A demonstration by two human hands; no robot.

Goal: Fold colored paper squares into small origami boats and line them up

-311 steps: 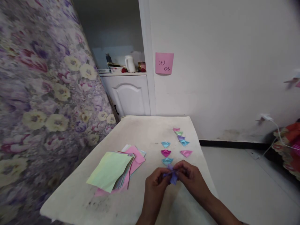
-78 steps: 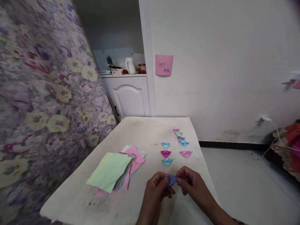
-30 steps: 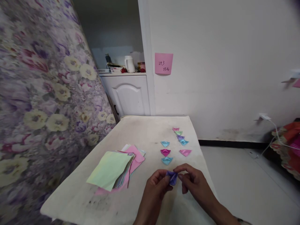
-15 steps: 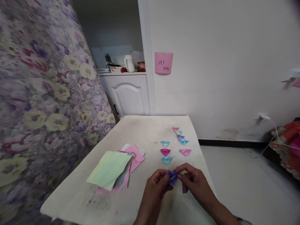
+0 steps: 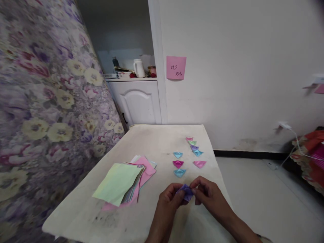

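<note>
A small folded purple paper piece (image 5: 186,193) is pinched between my two hands just above the near part of the white table (image 5: 152,141). My left hand (image 5: 170,201) grips its left side with closed fingers. My right hand (image 5: 207,195) pinches its right side. Just beyond my hands lie folded paper boats: a blue one (image 5: 179,172), a magenta one (image 5: 178,164), another blue one (image 5: 178,155) and a pink one (image 5: 199,164). A row of several more small boats (image 5: 193,145) runs toward the far right edge.
A stack of coloured paper sheets (image 5: 121,182), pale green on top, lies left of my hands. A floral cloth (image 5: 45,101) hangs along the table's left side. The wall carries a pink note (image 5: 176,67). A white cabinet (image 5: 136,101) stands behind.
Both hands have kept working the purple paper in place, shifting slightly lower and toward me. The paper looks more compact than ten seconds ago. The boats and sheets have not moved.
</note>
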